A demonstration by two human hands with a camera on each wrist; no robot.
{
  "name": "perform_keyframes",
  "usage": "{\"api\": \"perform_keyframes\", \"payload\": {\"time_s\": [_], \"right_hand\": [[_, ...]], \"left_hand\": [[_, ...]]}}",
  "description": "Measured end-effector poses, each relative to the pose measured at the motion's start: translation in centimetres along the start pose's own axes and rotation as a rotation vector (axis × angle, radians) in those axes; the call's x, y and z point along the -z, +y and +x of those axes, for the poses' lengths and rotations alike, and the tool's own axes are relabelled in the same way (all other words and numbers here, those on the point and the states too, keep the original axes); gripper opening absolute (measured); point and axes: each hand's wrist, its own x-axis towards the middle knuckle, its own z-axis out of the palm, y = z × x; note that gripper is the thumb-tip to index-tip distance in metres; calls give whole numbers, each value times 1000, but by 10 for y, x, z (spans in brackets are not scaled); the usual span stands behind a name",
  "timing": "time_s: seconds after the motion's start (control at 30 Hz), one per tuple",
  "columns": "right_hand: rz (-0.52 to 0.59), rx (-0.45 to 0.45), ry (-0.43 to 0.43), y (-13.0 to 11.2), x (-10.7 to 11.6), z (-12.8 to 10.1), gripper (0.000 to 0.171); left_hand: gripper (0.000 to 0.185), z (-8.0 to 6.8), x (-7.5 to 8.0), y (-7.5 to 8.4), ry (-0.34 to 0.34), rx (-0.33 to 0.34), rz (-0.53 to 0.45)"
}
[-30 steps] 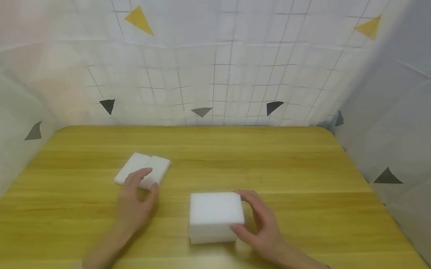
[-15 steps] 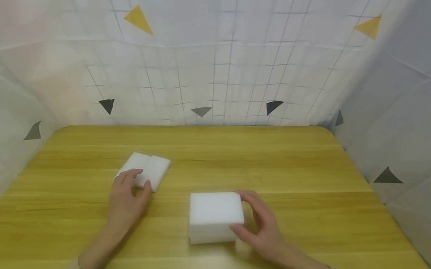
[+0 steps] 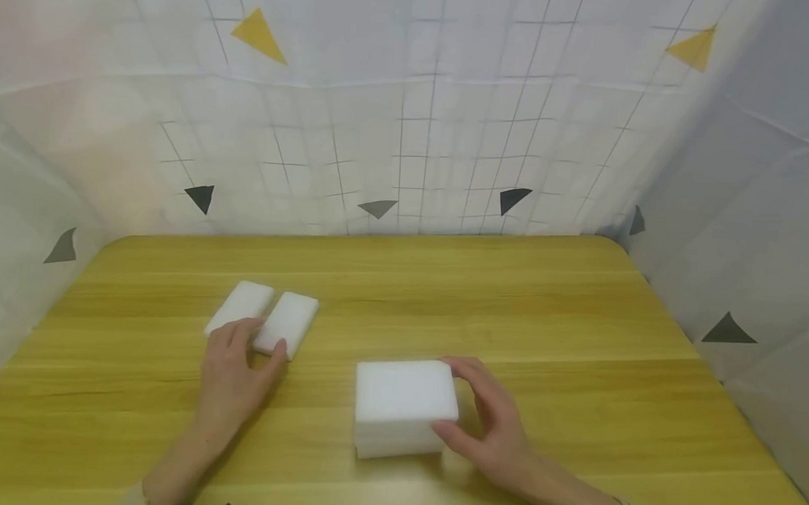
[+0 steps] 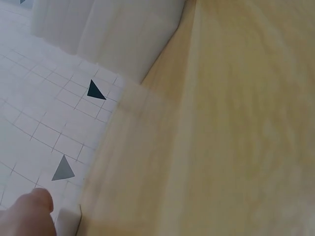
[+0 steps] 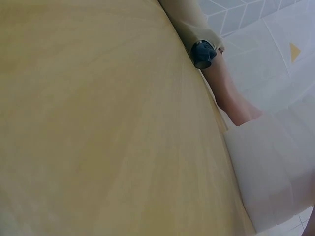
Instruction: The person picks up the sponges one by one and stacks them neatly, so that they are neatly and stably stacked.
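Two flat white sponges lie side by side on the yellow wooden table (image 3: 443, 300), a narrow gap between them. My left hand (image 3: 257, 336) rests on their near ends: its fingers touch the left sponge (image 3: 238, 303) and the thumb presses the right sponge (image 3: 291, 317). A fingertip (image 4: 27, 212) and a sponge corner (image 4: 69, 221) show in the left wrist view. My right hand (image 3: 446, 396) grips the right side of a stack of white sponges (image 3: 400, 401), thumb at the front, fingers behind. The stack (image 5: 275, 172) fills the right wrist view's lower right.
White sheets printed with a grid and triangles (image 3: 411, 131) wall the table at the back and on both sides. The left forearm with a dark wrist device (image 5: 203, 53) shows across the table in the right wrist view.
The left hand's fingers slid the left sponge leftward, opening a gap between the two sponges. The right hand and the stack stayed put.
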Motion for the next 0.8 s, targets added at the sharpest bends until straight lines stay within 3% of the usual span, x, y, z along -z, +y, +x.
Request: {"api": "perform_keyframes", "payload": {"time_s": [0.2, 0.47, 0.8], "right_hand": [[-6, -3, -1, 0, 0, 0, 59], [-10, 2, 1, 0, 0, -1, 59], [-14, 3, 0, 1, 0, -1, 59]], "left_hand": [[52, -1, -1, 1, 12, -55, 32], [60, -4, -2, 3, -71, 19, 75], [65, -8, -4, 6, -79, 18, 111]]}}
